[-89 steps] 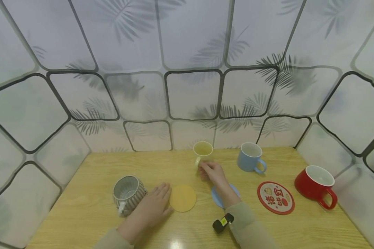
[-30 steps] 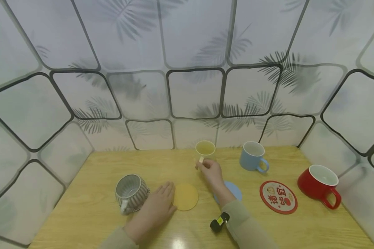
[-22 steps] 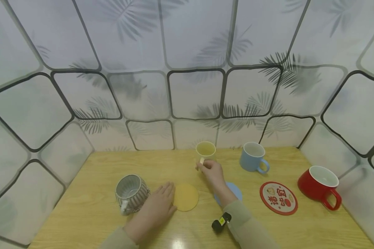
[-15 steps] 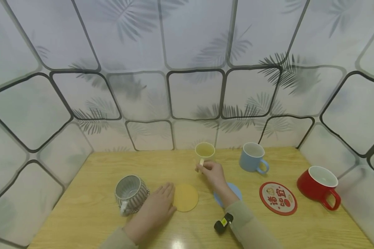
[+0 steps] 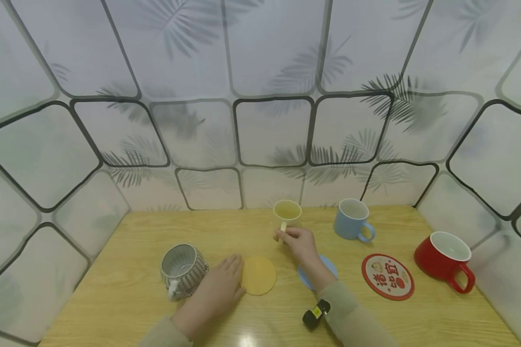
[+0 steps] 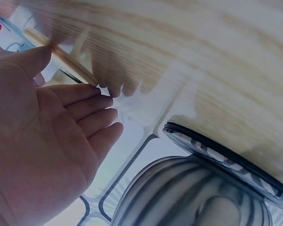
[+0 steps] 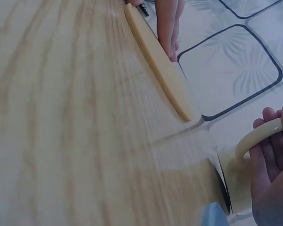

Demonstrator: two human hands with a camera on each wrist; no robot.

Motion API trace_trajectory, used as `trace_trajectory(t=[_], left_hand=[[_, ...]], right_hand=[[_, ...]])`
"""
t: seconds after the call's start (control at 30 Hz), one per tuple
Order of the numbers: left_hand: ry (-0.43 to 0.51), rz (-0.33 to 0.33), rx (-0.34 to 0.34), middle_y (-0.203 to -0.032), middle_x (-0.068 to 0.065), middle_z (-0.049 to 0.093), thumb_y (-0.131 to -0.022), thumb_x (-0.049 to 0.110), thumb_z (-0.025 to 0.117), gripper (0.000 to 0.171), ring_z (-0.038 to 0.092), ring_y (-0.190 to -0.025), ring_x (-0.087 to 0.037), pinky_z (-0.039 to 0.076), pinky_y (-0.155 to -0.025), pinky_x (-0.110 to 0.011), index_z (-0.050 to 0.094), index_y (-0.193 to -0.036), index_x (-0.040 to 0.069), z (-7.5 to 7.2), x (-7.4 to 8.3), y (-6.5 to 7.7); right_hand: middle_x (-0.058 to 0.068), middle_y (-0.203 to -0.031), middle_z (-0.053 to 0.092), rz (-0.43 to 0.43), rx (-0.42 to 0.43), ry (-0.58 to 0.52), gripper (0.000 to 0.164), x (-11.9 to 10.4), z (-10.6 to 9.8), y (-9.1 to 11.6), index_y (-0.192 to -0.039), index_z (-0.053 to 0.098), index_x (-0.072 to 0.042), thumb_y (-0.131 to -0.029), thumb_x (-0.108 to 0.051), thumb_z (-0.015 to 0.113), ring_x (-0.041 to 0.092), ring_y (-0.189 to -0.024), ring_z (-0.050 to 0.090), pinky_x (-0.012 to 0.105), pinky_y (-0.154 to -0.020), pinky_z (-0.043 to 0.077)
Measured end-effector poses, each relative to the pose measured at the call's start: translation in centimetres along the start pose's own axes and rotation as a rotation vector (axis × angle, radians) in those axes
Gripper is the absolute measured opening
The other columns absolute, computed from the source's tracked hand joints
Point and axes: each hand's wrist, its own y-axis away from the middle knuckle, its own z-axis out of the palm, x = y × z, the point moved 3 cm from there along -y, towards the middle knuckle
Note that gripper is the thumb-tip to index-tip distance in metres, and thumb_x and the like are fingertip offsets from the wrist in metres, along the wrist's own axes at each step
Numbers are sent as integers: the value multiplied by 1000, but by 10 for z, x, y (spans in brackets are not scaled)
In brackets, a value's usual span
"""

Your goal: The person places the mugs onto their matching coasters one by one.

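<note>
My right hand point(image 5: 301, 245) grips the handle of a pale yellow mug point(image 5: 287, 210) near the back of the table. In the right wrist view, the curled fingers point(image 7: 272, 146) go through the mug's handle. The mug's base is close over the wood. My left hand point(image 5: 217, 289) lies flat with straight fingers at the left edge of a round yellow coaster point(image 5: 259, 275). Left of that hand stands a grey striped mug point(image 5: 183, 272), which in the left wrist view sits on a striped coaster point(image 6: 226, 157). My right forearm partly covers a blue coaster point(image 5: 327, 267).
A light blue mug point(image 5: 349, 221) stands at the back right. Farther right are a red mug point(image 5: 440, 258) and a red-rimmed round coaster point(image 5: 388, 277) with characters. A black device point(image 5: 314, 315) hangs at my right wrist. Patterned cloth walls point(image 5: 269, 135) enclose the wooden table point(image 5: 126, 289).
My right hand has closed further round the yellow mug's handle, which has turned more toward me. The mug has come slightly nearer. My left hand stays beside the yellow coaster.
</note>
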Motion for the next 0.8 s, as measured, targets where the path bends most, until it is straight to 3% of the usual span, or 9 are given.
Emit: trace_trajectory(t=[0.13, 0.43, 0.8], left_hand=[[-9, -4, -4, -148, -17, 36, -94, 45, 49, 66, 34, -138, -30, 31, -113, -44, 41, -139, -3, 2, -1, 0], [8, -11, -6, -149, -17, 35, -94, 45, 48, 66, 32, -138, -29, 30, -114, -44, 40, -140, -2, 5, -1, 0], [-9, -23, -35, -150, -16, 34, -94, 47, 47, 68, 31, -139, -29, 29, -114, -44, 38, -141, -1, 3, -1, -2]], right_hand=[[9, -93, 74, 25, 0, -63, 22, -2, -1, 3, -97, 74, -3, -82, -20, 73, 20, -98, 67, 30, -87, 55], [5, -86, 74, -3, 9, -70, 19, -2, -4, 10, -92, 74, -1, -82, -17, 74, 13, -90, 64, 23, -81, 54], [4, -94, 73, 0, -33, -78, 23, -4, -6, 18, -92, 74, -3, -80, -23, 76, 14, -96, 61, 30, -90, 51]])
